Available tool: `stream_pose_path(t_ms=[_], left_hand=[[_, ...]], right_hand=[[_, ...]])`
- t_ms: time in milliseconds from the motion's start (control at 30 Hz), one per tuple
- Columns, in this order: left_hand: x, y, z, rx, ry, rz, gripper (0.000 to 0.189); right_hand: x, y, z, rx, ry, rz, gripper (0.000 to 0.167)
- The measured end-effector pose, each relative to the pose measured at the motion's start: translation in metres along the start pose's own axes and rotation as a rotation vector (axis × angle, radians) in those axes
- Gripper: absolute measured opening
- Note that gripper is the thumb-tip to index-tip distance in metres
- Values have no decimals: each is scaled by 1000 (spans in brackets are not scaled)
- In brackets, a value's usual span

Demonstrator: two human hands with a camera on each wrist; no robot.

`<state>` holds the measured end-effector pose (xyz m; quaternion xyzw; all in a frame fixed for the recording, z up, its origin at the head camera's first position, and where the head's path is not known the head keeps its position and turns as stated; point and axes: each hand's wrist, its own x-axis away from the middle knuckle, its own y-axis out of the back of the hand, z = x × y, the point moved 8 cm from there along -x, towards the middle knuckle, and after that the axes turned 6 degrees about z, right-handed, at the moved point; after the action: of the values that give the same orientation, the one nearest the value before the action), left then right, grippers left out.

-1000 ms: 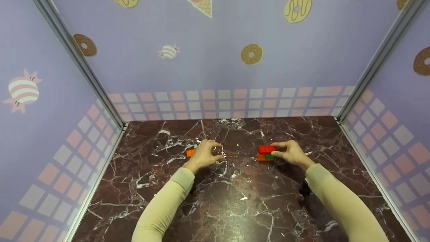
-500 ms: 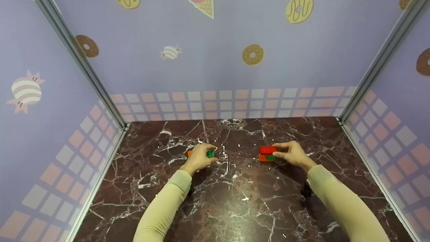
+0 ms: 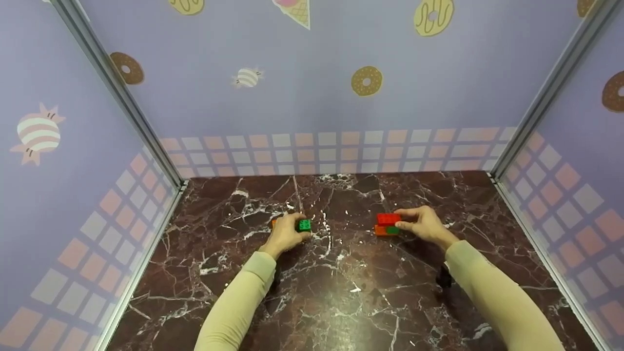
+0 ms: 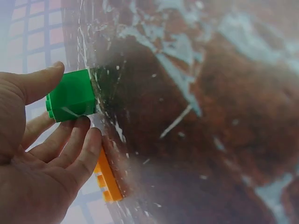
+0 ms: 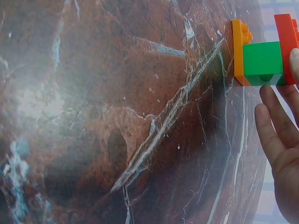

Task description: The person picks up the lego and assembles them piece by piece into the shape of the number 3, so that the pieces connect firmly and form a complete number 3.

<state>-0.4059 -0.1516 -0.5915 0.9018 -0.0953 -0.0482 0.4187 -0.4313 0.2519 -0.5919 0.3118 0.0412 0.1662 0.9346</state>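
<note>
My left hand [image 3: 285, 234] pinches a green toy building brick [image 3: 304, 225] between thumb and fingers. In the left wrist view the green brick [image 4: 72, 95] has its studs turned away from the table surface. Mostly hidden behind that hand is a flat orange brick [image 4: 108, 179], its studs up. My right hand [image 3: 425, 225] grips the end of a red brick [image 3: 388, 218] with thumb and fingers. The red brick tops a stack: beneath it sits a green brick [image 5: 262, 58], and an orange brick [image 5: 238, 51] forms the base on the table.
The table [image 3: 341, 282] has a dark red-brown marbled top with white veins. Purple walls [image 3: 302, 97] with printed sweets and tiles enclose the back and both sides, joined by grey metal corner posts [image 3: 122, 97].
My left hand shifted slightly left and its fingers closed in on the green brick, which came into sight between them. The right hand stays at the stack.
</note>
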Motion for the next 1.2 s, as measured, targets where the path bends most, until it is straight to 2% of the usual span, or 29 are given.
stream_pose_path(t_ms=[167,233,367,400,467,600,733,1000,1200], left_hand=[[2,1,6,56,6,-28,48],[-7,-5,25,71,-51,-61,45],[-6,-5,27,85,-60,-81,40],[-6,-5,27,84,-58,-82,39],[4,2,10,77,-4,-70,39],[6,2,8,49,3,-79,39],[7,3,4,35,-12,-93,38],[8,1,-1,45,-22,-74,38],[8,-2,-7,34,-54,-72,34]], right_hand=[[1,-1,-1,-22,-19,20,45],[1,-1,-1,-28,-22,29,46],[1,-2,-1,-20,-27,33,46],[1,-2,-1,-20,-29,32,46],[1,-2,-1,-19,-30,33,46],[1,-3,0,-27,-29,32,45],[1,-2,0,-25,-26,29,45],[1,-3,-3,-45,-40,32,46],[0,-3,-4,-56,-46,30,46]])
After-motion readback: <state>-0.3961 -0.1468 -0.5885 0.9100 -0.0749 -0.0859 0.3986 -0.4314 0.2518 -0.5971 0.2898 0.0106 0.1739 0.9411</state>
